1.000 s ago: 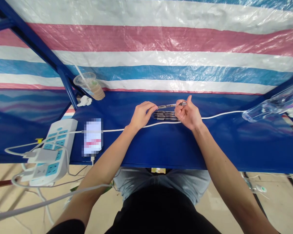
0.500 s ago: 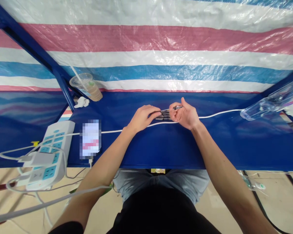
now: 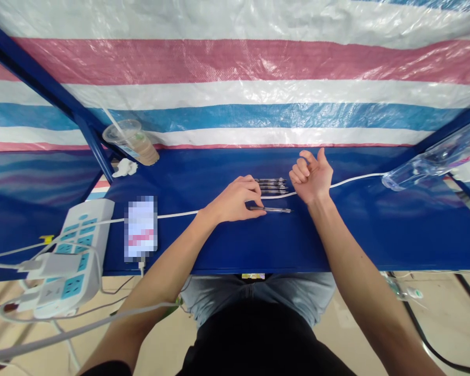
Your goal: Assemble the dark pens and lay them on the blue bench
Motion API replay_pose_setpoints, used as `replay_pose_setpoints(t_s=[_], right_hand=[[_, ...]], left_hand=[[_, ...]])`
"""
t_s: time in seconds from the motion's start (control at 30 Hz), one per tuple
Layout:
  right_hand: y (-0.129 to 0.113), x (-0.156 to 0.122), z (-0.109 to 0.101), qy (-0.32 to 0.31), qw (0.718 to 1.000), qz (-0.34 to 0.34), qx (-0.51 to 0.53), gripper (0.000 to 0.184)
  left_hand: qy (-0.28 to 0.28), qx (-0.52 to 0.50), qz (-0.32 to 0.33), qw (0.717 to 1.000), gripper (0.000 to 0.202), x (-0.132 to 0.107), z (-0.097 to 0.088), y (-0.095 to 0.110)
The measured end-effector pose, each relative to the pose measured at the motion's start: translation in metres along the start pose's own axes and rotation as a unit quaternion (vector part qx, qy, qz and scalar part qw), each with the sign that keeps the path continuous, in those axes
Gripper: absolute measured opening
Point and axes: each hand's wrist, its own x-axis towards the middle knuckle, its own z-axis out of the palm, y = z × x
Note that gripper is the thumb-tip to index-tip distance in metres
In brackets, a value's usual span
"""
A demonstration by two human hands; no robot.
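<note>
My left hand (image 3: 238, 201) is closed on one end of a pen (image 3: 276, 210), which points right, low over the blue tabletop or lying on it. Beyond it, several similar dark-and-clear pens (image 3: 273, 186) lie side by side, their left ends hidden by my left hand. My right hand (image 3: 312, 176) is palm up to the right of the pens, apart from them. Its fingers are loosely curled, its thumb is out, and nothing shows in it. A white cable (image 3: 278, 197) runs between the row of pens and the pen in my left hand.
A phone (image 3: 141, 230) on a charging cord and a white power strip (image 3: 72, 256) with plugs are at the left. Behind them stand a plastic drink cup (image 3: 141, 146) with a straw and crumpled tissue (image 3: 125, 167). A clear bottle (image 3: 411, 172) lies at the right.
My left hand has come nearer the table's front edge and now grips a pen there. My right hand has moved right, away from the pens, its fingers looser and nothing in it.
</note>
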Motion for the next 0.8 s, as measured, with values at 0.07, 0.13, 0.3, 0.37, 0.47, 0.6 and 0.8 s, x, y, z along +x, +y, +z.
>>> replay_pose_setpoints(t_s=[0.07, 0.13, 0.3, 0.37, 0.47, 0.6, 0.8], right_hand=[[0.002, -0.001, 0.003, -0.003, 1.000, 0.000, -0.002, 0.053], [0.003, -0.002, 0.007, -0.012, 1.000, -0.007, 0.008, 0.052], [0.006, -0.004, 0.015, -0.017, 0.998, -0.026, -0.057, 0.052], [0.008, -0.005, 0.017, -0.009, 0.984, -0.066, -0.164, 0.050], [0.015, -0.007, 0.017, -0.056, 0.900, -0.163, -0.399, 0.036], [0.024, -0.010, 0.014, -0.159, 0.749, -0.229, -0.601, 0.019], [0.027, -0.012, 0.006, -0.191, 0.682, -0.199, -0.677, 0.039]], left_hand=[[-0.020, 0.019, -0.010, 1.000, 0.016, 0.001, 0.001, 0.002], [-0.029, 0.040, -0.020, 0.999, 0.016, 0.001, 0.002, 0.003], [-0.022, 0.071, -0.036, 0.997, 0.019, -0.002, 0.002, -0.002], [-0.018, 0.073, -0.042, 0.996, 0.018, -0.003, 0.001, -0.004], [-0.019, 0.075, -0.045, 0.996, 0.015, -0.004, -0.001, -0.005], [-0.017, 0.075, -0.048, 0.996, 0.014, -0.004, 0.000, -0.005], [-0.020, 0.071, -0.054, 0.996, 0.015, -0.004, 0.000, -0.006]])
